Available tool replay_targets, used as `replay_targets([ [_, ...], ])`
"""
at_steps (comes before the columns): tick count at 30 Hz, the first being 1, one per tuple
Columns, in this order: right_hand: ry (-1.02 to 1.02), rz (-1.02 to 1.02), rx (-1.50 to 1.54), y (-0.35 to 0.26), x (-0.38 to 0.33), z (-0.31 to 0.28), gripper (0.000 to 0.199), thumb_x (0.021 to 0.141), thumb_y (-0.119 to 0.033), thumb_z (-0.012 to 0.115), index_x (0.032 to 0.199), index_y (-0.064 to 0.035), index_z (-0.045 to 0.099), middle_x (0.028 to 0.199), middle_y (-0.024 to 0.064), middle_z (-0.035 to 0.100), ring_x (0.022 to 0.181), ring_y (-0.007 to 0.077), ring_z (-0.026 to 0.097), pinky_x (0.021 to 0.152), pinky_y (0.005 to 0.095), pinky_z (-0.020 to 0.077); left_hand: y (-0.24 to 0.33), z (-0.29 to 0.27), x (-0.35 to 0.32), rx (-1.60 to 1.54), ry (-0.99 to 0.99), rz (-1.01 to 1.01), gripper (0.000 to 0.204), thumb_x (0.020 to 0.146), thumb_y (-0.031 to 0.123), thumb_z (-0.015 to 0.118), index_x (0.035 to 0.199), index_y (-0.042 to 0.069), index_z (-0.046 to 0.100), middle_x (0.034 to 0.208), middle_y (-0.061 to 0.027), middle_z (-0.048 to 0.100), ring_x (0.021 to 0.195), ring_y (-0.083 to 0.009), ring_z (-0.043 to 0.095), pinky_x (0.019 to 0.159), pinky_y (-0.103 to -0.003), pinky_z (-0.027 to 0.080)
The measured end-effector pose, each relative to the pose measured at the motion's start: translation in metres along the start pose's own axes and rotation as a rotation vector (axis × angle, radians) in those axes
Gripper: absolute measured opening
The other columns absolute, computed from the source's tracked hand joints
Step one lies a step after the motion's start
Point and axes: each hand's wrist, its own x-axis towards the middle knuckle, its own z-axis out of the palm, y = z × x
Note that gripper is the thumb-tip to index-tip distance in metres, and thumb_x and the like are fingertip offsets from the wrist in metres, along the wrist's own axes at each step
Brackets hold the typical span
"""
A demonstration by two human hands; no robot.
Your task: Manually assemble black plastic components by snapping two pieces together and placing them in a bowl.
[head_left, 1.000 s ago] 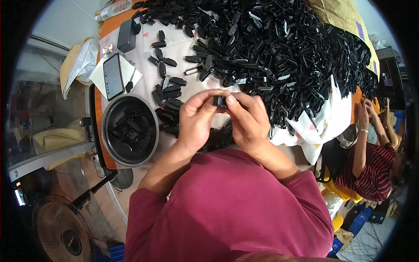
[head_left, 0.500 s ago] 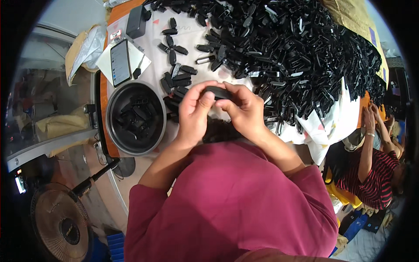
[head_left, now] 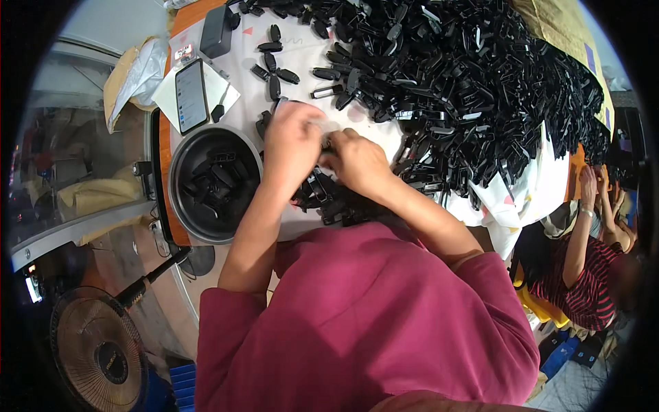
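- Head view: both hands meet at upper centre of the frame, over the white cloth (head_left: 302, 51) that covers the table.
- Left hand (head_left: 294, 141) is curled, fingers bent down toward the right one; right hand (head_left: 357, 163) is clenched likewise, knuckles up. Between them sits a small black plastic piece (head_left: 327, 145), mostly hidden, so the exact grip cannot be told; both seem pinched on it.
- Judging by its look, the piece is light, stiff and smooth, likely a little slippery; best taken by its long edges between thumb and fingertips, not by its ends.
- Forearms rise from the lower middle of the frame and converge, elbows wide, wrists bent inward, sleeves of the magenta shirt (head_left: 371, 323) pushed back.
- A few loose pieces (head_left: 322, 196) lie just below the hands.
- Huge heap of black pieces (head_left: 473, 82) fills the upper right.
- Round black bowl (head_left: 214, 184) with several pieces inside stands left of the hands; a phone (head_left: 191, 95) lies above it at upper left.
- Fan (head_left: 96, 350) stands at lower left; another person in a striped top (head_left: 583, 288) sits at the right edge.
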Motion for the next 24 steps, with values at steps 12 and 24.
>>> replay_targets([
  [12,0.242,-0.338,-0.181,0.025,0.094,-0.03,0.021,0.075,-0.017,0.058,0.094,-0.0065,0.059,0.086,0.0088,0.06,0.08,0.0245,0.055,0.064,0.0316,0.0474,-0.009,0.007,-0.007,0.375,-0.407,0.123,0.009,0.078,0.009,0.058,0.084,0.006,0.062,0.082,-0.0043,0.062,0.069,-0.0197,0.06,0.059,-0.03,0.047],
  [24,0.089,0.128,1.252,-0.005,-0.001,-0.091,0.02,0.089,-0.013,0.051,0.107,-0.0038,0.053,0.07,0.0026,0.056,0.049,0.0048,0.043,0.04,0.0164,0.0335,0.034,0.001,-0.004,-1.179,-0.068,-0.39,0.016,0.08,0.012,0.065,0.09,0.001,0.058,0.067,-0.0005,0.054,0.053,-0.0044,0.043,0.048,-0.017,0.033],
])
